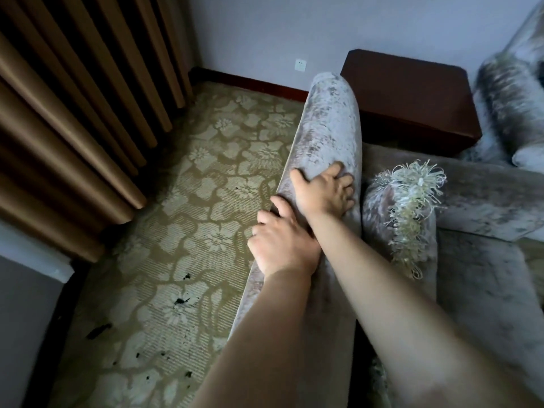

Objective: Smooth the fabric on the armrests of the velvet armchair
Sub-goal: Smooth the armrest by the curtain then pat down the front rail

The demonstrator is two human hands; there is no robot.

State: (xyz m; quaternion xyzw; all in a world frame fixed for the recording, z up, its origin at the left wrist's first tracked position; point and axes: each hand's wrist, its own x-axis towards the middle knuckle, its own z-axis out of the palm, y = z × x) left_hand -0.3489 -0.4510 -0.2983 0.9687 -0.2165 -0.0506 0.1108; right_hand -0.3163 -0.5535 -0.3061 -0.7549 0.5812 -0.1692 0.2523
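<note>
Velvet armrest point(326, 134) at chair's left edge, beside carpet point(188, 201). Your right hand point(322, 191) flat on top, grip wide, holding nothing. Left hand point(281, 242) curled over outer edge just behind. Stretch ahead unsmoothed, I judge; other armrest not visible.

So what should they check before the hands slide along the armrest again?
1. Both hands on the armrest: ok, left hand on its outer edge, right hand on top.
2. Right hand flat enough to stroke: ok, fingers spread.
3. Path ahead free: ok, bare fabric to the far end.
4. Fringed cushion out of the way: ok, beside the armrest.
5. Creases left: cannot tell, mottled fabric.
</note>
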